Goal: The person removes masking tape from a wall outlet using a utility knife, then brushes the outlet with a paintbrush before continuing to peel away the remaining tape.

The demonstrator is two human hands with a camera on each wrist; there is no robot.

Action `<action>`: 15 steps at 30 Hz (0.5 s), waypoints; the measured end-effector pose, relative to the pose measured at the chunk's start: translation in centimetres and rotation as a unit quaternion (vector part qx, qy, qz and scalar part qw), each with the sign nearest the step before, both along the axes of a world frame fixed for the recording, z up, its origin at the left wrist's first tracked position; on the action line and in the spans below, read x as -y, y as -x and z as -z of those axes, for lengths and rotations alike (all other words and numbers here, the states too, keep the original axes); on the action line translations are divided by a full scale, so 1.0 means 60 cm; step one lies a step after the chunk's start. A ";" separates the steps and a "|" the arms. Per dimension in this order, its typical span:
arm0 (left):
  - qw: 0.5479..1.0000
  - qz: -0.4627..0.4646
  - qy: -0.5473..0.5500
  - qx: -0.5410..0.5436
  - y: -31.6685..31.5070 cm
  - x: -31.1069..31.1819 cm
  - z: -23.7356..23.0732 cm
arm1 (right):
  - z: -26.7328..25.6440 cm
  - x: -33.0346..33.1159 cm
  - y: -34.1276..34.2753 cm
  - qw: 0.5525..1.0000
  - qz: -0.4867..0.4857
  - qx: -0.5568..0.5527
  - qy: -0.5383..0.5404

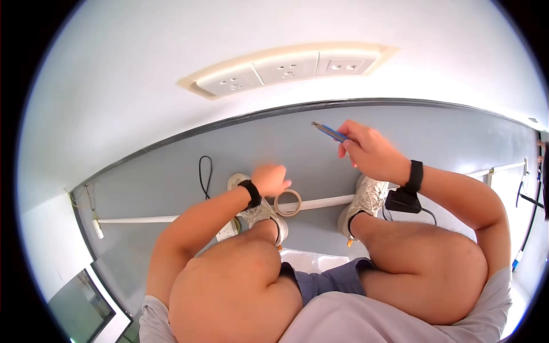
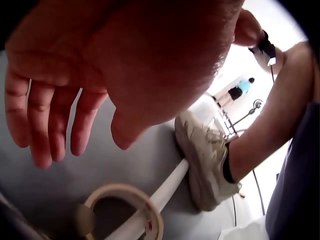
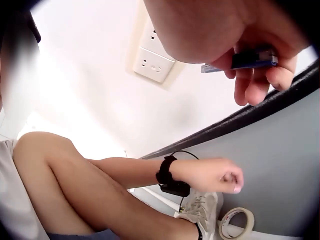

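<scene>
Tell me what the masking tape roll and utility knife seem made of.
Masking tape roll: probably matte paper, going by its dull cream surface. Utility knife: likely smooth plastic, judging by its even blue colour; the grey along it may be metal.

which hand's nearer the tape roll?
Left. In the head view, the left hand is just above-left of the tape roll; the right hand, holding a blue cutter, is farther off, up and right.
</scene>
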State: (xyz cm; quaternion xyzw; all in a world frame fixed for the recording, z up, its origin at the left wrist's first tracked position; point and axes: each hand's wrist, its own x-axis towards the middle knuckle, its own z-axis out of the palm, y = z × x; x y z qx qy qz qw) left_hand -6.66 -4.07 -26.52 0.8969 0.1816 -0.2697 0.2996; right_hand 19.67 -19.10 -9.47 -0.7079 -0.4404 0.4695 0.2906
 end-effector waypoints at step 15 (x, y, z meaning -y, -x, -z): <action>0.985 0.141 -0.021 -0.093 0.047 0.042 0.051 | 0.170 0.170 -0.198 0.962 -0.020 0.233 0.142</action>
